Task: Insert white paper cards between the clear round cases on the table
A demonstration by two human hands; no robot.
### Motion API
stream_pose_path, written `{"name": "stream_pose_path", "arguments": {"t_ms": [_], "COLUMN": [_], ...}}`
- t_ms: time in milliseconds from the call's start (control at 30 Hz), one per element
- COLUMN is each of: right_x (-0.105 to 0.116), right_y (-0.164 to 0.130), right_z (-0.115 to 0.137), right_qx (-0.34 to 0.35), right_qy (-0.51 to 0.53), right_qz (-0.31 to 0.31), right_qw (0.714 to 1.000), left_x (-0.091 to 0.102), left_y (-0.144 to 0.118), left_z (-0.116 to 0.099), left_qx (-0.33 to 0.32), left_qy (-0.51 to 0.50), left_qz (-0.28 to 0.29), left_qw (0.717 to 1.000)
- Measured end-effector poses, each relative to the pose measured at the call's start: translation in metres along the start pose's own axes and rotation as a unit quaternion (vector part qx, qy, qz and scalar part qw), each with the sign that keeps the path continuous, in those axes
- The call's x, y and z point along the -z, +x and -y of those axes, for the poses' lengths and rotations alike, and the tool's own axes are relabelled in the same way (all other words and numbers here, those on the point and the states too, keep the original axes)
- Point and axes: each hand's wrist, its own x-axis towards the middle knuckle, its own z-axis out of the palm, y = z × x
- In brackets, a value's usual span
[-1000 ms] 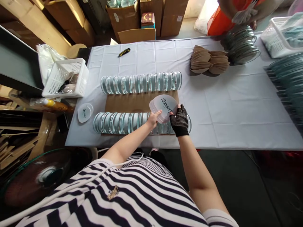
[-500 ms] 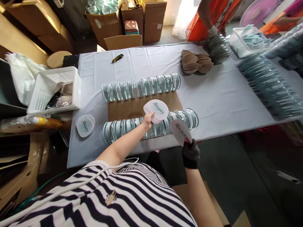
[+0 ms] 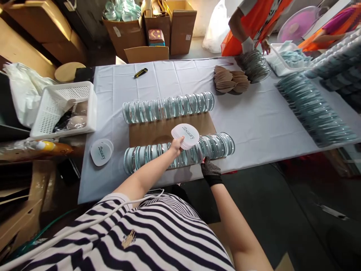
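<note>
My left hand grips a small stack of white rounded cards printed with "beauty", above the nearer row of clear, pale-blue-banded round pieces. At the front of that row is my right hand, in a dark fingerless glove, its fingers pinched together. A narrow pale edge between the pieces at those fingertips looks like a card turned edge-on; most of it is hidden. Behind lies a second row of the same pieces. Both rows rest along a brown cardboard sheet.
More printed cards lie at the table's left. A white basket stands beside them. A yellow-black cutter, brown oval pads and stacked round pieces are farther off. A co-worker's hand is at the back right.
My right hand has moved left and inward to the nearer row; the card that showed its face there is now mostly out of sight. My left hand stays nearly in place.
</note>
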Motion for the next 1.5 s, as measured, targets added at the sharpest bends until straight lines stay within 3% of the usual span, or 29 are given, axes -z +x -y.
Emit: {"name": "stream_pose_path", "arguments": {"t_ms": [233, 300, 367, 433, 500, 567, 600, 733, 900, 967, 1067, 1200, 1267, 1367, 1500], "right_x": [-0.016, -0.018, -0.018, -0.013, -0.004, 0.011, 0.020, 0.050, 0.048, 0.040, 0.035, 0.032, 0.023, -0.002, -0.021], "right_y": [0.015, 0.020, 0.022, 0.024, 0.029, 0.039, 0.047, 0.071, 0.053, 0.040, 0.027, -0.007, -0.036, -0.072, -0.067], "right_z": [0.000, 0.002, -0.001, -0.007, -0.014, -0.018, -0.018, 0.001, 0.053, 0.069, 0.071, 0.033, 0.009, -0.013, 0.001], "right_qx": [-0.010, -0.006, -0.002, 0.008, 0.013, -0.003, -0.007, 0.050, 0.158, 0.152, 0.055, -0.041, -0.038, 0.016, 0.045], "right_qy": [0.055, 0.119, 0.251, 0.370, 0.404, 0.377, 0.362, 0.315, 0.257, 0.289, 0.356, 0.289, 0.197, 0.081, 0.000], "right_qz": [-0.007, 0.038, 0.128, 0.204, 0.223, 0.199, 0.155, -0.100, -0.195, -0.188, -0.135, -0.229, -0.216, -0.128, -0.037], "right_qw": [0.998, 0.992, 0.960, 0.906, 0.887, 0.905, 0.919, 0.943, 0.933, 0.926, 0.923, 0.929, 0.955, 0.988, 0.998], "left_x": [0.004, 0.005, 0.005, 0.005, 0.003, 0.001, 0.000, -0.002, 0.011, 0.017, 0.019, 0.015, 0.015, 0.017, 0.018], "left_y": [0.002, 0.001, 0.001, 0.000, 0.000, 0.000, -0.001, -0.006, -0.020, -0.024, -0.025, -0.016, -0.010, -0.003, -0.003], "left_z": [0.001, 0.002, 0.004, 0.006, 0.007, 0.007, 0.007, 0.006, 0.007, 0.007, 0.002, -0.016, -0.025, -0.029, -0.024], "left_qx": [-0.007, -0.009, -0.018, -0.029, -0.034, -0.037, -0.041, -0.052, -0.059, -0.054, -0.033, -0.048, -0.046, -0.027, -0.039], "left_qy": [0.006, 0.009, 0.016, 0.026, 0.033, 0.030, 0.028, 0.052, 0.058, 0.046, 0.028, -0.016, -0.031, -0.032, -0.012], "left_qz": [-0.006, -0.004, -0.005, -0.011, -0.018, -0.020, -0.018, 0.020, 0.058, 0.055, 0.058, 0.046, 0.021, -0.007, 0.016], "left_qw": [1.000, 1.000, 1.000, 0.999, 0.999, 0.999, 0.999, 0.997, 0.995, 0.996, 0.997, 0.998, 0.998, 0.999, 0.999]}}
